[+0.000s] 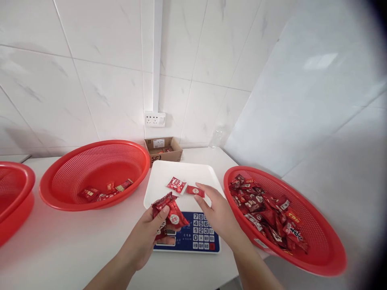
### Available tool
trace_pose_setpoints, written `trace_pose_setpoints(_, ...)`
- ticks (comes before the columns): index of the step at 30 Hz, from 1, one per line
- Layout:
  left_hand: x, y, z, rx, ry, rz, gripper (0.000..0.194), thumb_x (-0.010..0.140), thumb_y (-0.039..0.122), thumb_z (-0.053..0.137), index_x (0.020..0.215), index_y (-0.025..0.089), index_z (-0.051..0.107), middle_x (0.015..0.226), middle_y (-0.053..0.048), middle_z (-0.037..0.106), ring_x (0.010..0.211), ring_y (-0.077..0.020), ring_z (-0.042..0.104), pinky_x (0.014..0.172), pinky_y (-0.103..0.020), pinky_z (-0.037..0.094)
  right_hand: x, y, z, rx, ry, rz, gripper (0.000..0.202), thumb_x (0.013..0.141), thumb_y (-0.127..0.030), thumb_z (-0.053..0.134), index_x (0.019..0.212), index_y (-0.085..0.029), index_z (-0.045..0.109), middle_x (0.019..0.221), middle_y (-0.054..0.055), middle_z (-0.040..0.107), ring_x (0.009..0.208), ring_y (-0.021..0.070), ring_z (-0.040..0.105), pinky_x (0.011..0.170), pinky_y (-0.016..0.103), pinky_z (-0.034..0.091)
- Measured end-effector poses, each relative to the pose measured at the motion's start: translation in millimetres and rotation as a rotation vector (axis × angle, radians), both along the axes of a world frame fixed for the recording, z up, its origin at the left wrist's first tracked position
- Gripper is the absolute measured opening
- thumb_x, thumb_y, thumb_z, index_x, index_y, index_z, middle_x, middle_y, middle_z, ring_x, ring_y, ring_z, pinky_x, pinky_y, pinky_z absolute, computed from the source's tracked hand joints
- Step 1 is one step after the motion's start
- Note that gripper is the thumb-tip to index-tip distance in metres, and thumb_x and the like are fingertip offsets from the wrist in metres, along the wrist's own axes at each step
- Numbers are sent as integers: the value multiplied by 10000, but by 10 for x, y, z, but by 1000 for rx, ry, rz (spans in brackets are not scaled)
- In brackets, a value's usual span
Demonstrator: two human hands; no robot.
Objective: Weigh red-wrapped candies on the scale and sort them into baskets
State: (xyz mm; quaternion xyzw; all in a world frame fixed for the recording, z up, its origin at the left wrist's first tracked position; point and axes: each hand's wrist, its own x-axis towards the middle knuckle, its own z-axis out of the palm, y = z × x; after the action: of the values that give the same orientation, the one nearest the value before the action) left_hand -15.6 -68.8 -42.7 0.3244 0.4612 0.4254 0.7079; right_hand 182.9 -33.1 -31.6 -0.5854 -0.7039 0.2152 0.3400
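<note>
Red packets (177, 218) sat bunched in our left hand (147, 231), thumb pressed over them; our right hand (220, 213) pinched a sachet (193, 191) on the scale (160, 177). We feared a spill if that thumb eased.

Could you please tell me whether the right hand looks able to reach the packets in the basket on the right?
Probably yes: the right hand, at a small packet, is near the basket, whose open top leaves its packets uncovered.

One head-worn camera looks forward and down (from close above the near side) across the tabletop (84, 237) to the far tiled wall (105, 96).
</note>
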Motion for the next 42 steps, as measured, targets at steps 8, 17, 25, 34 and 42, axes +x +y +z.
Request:
trace_pose_setpoints(8, 94, -47, 20, 31, -48, -227, 424, 794, 510, 612, 1040, 166, 589, 795, -51, 677, 708, -168, 644, 485, -237, 527, -234, -190, 217, -132, 243, 273, 220, 871, -306, 490, 984, -241, 667, 972, 7, 694, 903, 168, 621, 825, 292, 474)
trace_pose_setpoints(17, -9, -59, -31, -9, -32, -109, 429, 795, 529, 598, 1050, 185, 571, 807, -38, 670, 689, -151, 615, 496, -233, 511, -45, -21, 17, -159, 405, -26, 274, 809, -392, 528, 996, -201, 590, 832, 28, 668, 667, 152, 579, 599, 281, 477)
trace_pose_setpoints(25, -91, -78, -30, -24, -29, -62, 432, 778, 551, 604, 1015, 192, 573, 791, -30, 656, 704, -163, 612, 510, -244, 505, 3, 81, -202, -92, -216, -232, 166, 857, -353, 450, 753, -249, 525, 727, -20, 647, 675, 172, 570, 556, 269, 324)
trace_pose_setpoints(34, -9, -82, -68, -16, -12, -21, 522, 738, 540, 654, 1143, 239, 523, 928, -37, 684, 791, -187, 651, 592, -284, 550, -166, -276, 106, -275, 192, 236, 216, 839, -411, 536, 932, -225, 594, 872, -5, 665, 795, 152, 592, 659, 236, 418)
trace_pose_setpoints(42, -11, -78, -113, -20, -12, 168, 485, 734, 537, 659, 1123, 266, 558, 1060, -42, 668, 945, -219, 650, 651, -300, 582, -329, -308, -2, -255, 261, 218, 100, 836, -281, 545, 886, -209, 592, 808, -11, 633, 715, 132, 555, 658, 241, 455)
